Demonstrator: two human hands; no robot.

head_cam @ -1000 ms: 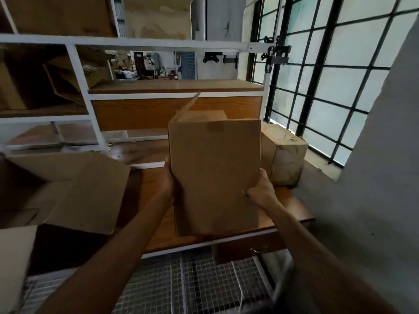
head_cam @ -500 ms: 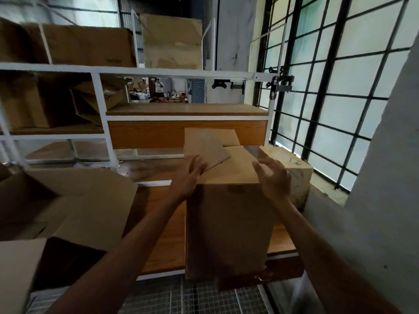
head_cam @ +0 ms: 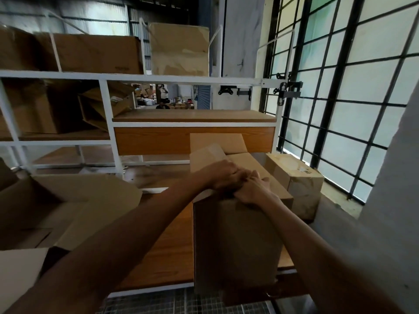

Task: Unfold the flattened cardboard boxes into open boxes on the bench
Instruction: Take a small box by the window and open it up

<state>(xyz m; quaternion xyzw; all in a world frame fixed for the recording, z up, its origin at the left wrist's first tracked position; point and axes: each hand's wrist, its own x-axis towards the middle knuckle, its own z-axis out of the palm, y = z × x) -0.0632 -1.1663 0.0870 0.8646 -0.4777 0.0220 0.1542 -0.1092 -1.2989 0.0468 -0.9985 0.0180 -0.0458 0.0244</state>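
A tall brown cardboard box [head_cam: 235, 241] stands upright at the front edge of the wooden bench [head_cam: 167, 252]. Its top flaps are partly folded in, and one rear flap [head_cam: 217, 141] still sticks up. My left hand [head_cam: 223, 175] sits on top of the box with its fingers curled over a flap. My right hand [head_cam: 254, 189] lies flat on the top beside it, its fingertips tucked under the left hand and hidden.
A closed, worn box [head_cam: 299, 184] sits against the right side of the tall box. Opened-out cardboard [head_cam: 90, 200] lies on the bench at left. A white shelf rack [head_cam: 108, 123] holds more boxes behind. A barred window [head_cam: 340, 109] and a grey wall [head_cam: 385, 200] are at right.
The box came down from being held up by its sides to standing on the bench. Both hands moved from its sides onto the top, folding the flaps inward.
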